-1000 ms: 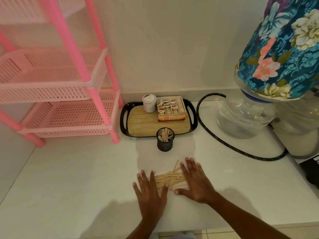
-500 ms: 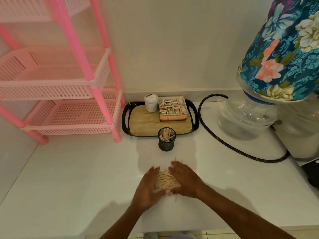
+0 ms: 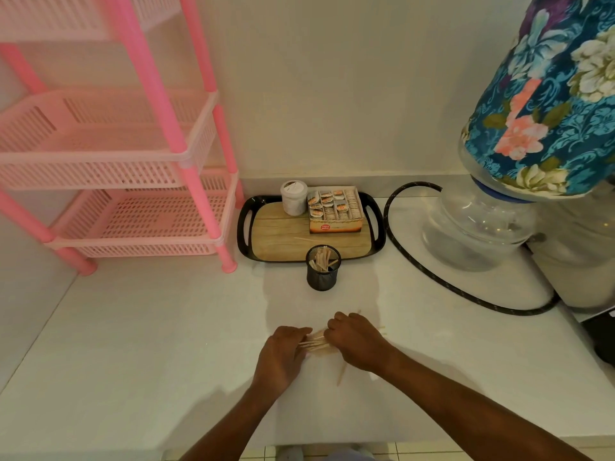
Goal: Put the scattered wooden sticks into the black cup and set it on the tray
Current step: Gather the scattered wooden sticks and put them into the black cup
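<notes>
A bundle of pale wooden sticks [image 3: 316, 342] lies on the white counter, squeezed between my two hands. My left hand [image 3: 283, 352] curls around the bundle's left end and my right hand [image 3: 354, 341] closes over its right part. One stray stick [image 3: 341, 374] pokes out below my right hand, and a few tips show to its right. The black mesh cup [image 3: 322, 272] stands on the counter just in front of the tray, with several sticks upright in it. The black-rimmed tray with a wooden floor [image 3: 244, 224] sits against the wall; one stick [image 3: 309, 240] lies on it.
On the tray stand a white jar [image 3: 293, 197] and a cardboard box of small packets [image 3: 334, 209]. A pink plastic rack [image 3: 133, 181] fills the left. A black hose [image 3: 432, 271] loops at the right around a water bottle with a floral cover [image 3: 532, 144].
My hands went from flat and spread over the scattered sticks to drawn together, gathering the sticks into a tight bundle between them. The cup and tray have not moved.
</notes>
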The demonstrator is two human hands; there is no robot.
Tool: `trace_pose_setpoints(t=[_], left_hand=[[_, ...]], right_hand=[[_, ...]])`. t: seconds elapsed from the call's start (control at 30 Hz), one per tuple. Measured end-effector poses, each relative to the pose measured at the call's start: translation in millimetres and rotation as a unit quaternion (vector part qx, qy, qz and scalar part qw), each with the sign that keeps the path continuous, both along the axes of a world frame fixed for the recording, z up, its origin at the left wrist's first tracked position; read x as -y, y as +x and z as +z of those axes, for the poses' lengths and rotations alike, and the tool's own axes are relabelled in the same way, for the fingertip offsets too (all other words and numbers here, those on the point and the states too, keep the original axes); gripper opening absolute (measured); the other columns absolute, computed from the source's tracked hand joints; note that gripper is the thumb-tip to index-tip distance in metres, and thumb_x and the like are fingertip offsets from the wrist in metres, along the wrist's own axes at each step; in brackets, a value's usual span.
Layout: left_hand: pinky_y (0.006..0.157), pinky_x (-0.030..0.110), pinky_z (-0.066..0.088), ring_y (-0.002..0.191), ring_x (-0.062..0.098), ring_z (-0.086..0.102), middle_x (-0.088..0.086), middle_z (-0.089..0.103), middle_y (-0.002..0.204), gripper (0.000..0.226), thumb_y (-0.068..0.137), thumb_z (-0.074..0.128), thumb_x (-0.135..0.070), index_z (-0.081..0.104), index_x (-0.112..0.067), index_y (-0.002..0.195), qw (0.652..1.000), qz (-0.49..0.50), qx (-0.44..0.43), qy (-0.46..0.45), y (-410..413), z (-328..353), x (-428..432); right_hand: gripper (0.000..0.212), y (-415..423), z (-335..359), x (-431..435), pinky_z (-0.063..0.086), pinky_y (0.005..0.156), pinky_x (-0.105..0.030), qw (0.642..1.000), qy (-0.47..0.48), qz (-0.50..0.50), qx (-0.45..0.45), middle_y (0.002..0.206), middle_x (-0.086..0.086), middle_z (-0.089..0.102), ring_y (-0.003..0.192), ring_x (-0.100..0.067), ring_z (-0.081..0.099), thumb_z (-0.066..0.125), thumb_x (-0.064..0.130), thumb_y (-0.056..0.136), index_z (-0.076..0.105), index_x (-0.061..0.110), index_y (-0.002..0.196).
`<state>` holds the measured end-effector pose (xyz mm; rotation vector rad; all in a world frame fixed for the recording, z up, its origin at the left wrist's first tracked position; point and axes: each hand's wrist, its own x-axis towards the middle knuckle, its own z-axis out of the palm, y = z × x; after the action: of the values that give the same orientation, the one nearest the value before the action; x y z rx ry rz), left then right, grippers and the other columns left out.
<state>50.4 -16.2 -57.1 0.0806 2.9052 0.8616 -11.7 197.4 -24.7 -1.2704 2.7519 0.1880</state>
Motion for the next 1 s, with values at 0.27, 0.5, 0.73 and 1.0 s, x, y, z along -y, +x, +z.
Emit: trace_pose_setpoints(t=[0.27, 0.5, 0.73, 1.0], left_hand=[[0.102, 0.014, 0.043, 0.123, 0.009, 0.064, -0.011, 0.071, 0.137, 0.038, 0.108, 0.056, -0.023, 0.065, -0.033, 0.144, 1.000, 0.021, -0.009, -0.020, -3, -1, -3], [0.099, 0.018, 0.049, 0.116, 0.009, 0.066, -0.011, 0.074, 0.128, 0.049, 0.106, 0.061, -0.017, 0.053, -0.039, 0.149, 0.999, 0.035, 0.020, -0.011, -8, 6, -10], [0.095, 0.022, 0.056, 0.108, 0.007, 0.066, -0.015, 0.074, 0.118, 0.042, 0.100, 0.070, -0.018, 0.063, -0.037, 0.136, 0.996, 0.058, -0.022, 0.057, -8, 11, -11], [0.094, 0.031, 0.059, 0.116, 0.016, 0.066, -0.006, 0.067, 0.129, 0.030, 0.106, 0.060, -0.033, 0.067, -0.026, 0.134, 0.983, 0.139, -0.061, 0.102, 1, 11, -1]], right_hand=[[0.024, 8, 4, 10, 0.051, 0.068, -0.036, 0.999, -0.008, -0.034, -0.001, 0.098, -0.008, 0.072, 0.089, -0.026, 0.068, 0.066, -0.003, 0.086, 0.072, 0.013, 0.102], [0.030, 11, -1, 22, 0.043, 0.064, -0.036, 1.000, -0.012, -0.025, -0.005, 0.099, -0.011, 0.071, 0.090, -0.030, 0.068, 0.063, -0.006, 0.089, 0.072, 0.009, 0.113], [0.024, 2, 4, 23, 0.049, 0.077, -0.037, 0.996, 0.006, -0.086, 0.030, 0.103, -0.012, 0.074, 0.095, -0.033, 0.071, 0.055, 0.002, 0.096, 0.072, 0.011, 0.111], [0.015, -31, 30, -1, 0.058, 0.075, -0.037, 0.935, -0.203, -0.248, 0.151, 0.094, 0.002, 0.078, 0.088, -0.021, 0.072, 0.065, 0.012, 0.097, 0.076, 0.021, 0.096]])
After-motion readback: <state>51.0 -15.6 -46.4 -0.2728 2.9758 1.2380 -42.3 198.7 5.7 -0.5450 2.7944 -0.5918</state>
